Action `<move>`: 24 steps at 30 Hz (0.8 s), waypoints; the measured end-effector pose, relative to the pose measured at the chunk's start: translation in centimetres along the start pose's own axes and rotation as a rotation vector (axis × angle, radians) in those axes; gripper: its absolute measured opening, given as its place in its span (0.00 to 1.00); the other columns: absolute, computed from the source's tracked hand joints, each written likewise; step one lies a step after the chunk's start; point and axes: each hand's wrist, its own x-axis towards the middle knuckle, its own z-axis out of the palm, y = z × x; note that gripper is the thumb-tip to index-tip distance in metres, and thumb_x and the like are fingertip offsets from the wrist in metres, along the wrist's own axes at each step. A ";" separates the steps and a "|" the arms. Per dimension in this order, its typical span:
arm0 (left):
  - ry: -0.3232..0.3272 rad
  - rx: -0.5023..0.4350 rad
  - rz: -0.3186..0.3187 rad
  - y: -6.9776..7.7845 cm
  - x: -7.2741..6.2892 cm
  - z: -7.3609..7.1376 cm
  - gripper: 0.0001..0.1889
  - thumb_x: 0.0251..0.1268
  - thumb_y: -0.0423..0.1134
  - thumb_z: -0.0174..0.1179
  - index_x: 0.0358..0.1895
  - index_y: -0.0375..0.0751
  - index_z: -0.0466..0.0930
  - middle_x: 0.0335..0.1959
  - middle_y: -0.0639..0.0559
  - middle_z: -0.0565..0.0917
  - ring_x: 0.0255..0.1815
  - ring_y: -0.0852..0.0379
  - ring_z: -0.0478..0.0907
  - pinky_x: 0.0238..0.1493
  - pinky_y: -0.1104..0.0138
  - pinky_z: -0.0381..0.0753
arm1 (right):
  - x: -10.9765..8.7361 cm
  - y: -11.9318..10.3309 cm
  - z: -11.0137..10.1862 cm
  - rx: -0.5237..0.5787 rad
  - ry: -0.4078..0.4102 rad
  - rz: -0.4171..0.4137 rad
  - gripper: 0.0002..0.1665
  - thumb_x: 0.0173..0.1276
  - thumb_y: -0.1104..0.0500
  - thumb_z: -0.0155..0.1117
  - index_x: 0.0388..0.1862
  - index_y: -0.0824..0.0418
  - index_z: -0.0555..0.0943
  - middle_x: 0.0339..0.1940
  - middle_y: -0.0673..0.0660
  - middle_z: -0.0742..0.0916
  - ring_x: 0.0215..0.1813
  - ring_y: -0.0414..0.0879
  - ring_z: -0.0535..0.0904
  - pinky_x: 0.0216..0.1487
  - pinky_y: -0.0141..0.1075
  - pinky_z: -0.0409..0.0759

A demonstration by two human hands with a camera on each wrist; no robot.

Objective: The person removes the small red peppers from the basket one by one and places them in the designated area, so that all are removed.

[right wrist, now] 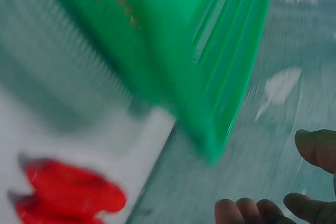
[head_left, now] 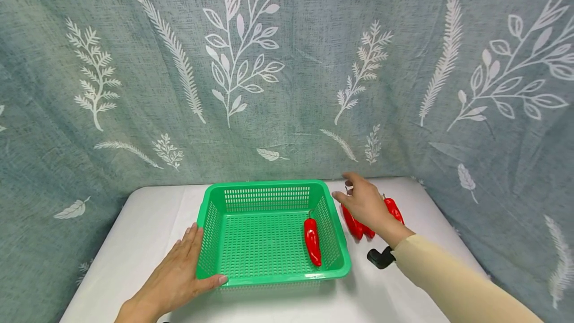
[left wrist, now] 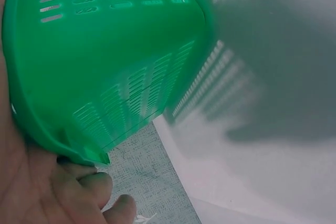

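A green plastic basket [head_left: 269, 279] with slotted walls stands on the white-covered table. One red pepper [head_left: 312, 242] lies on its floor, toward the right side. My left hand [head_left: 177, 268] rests against the basket's front left corner, thumb on the front rim and fingers stretched along the left wall. In the left wrist view, those fingers [left wrist: 97, 184] show just beyond the rim. Past the basket's right wall, my right hand [head_left: 365, 203] is over more red peppers [head_left: 352, 221], thumb and fingers apart, holding nothing. It partly hides these peppers.
Another red pepper [head_left: 393, 209] lies right of my right hand. A black strap-like piece [head_left: 380, 258] shows by the right wrist. Behind the table [head_left: 157, 208] hangs a grey-green curtain [head_left: 305, 74] with white leaf prints, which also closes in both sides.
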 end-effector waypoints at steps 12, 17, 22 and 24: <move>-0.019 -0.034 -0.012 -0.1 0.0 0.1 0.69 0.58 0.83 0.57 0.83 0.24 0.48 0.86 0.30 0.49 0.86 0.33 0.50 0.82 0.39 0.58 | -0.4 -6.4 4.3 0.105 -0.133 -0.022 0.39 0.73 0.52 0.72 0.77 0.65 0.70 0.68 0.66 0.83 0.60 0.59 0.84 0.57 0.54 0.86; -0.033 -0.061 -0.022 -0.2 0.1 0.2 0.69 0.58 0.83 0.57 0.83 0.25 0.47 0.86 0.31 0.47 0.87 0.34 0.49 0.82 0.39 0.56 | -0.5 -6.2 5.4 0.141 -0.190 -0.014 0.41 0.72 0.55 0.73 0.79 0.63 0.68 0.71 0.67 0.81 0.63 0.60 0.83 0.58 0.53 0.86; -0.037 -0.069 -0.024 -0.3 0.1 0.2 0.70 0.58 0.83 0.56 0.84 0.25 0.46 0.87 0.31 0.47 0.87 0.35 0.48 0.83 0.39 0.55 | -0.4 -5.4 6.0 0.170 -0.221 -0.009 0.43 0.70 0.57 0.75 0.80 0.61 0.68 0.71 0.66 0.80 0.65 0.63 0.82 0.59 0.53 0.86; -0.036 -0.067 -0.025 -0.4 0.1 0.2 0.70 0.58 0.83 0.56 0.84 0.25 0.46 0.86 0.30 0.47 0.87 0.35 0.48 0.83 0.39 0.55 | -0.3 -5.2 6.1 0.181 -0.233 -0.012 0.42 0.70 0.58 0.75 0.80 0.61 0.68 0.71 0.67 0.79 0.66 0.64 0.81 0.59 0.54 0.86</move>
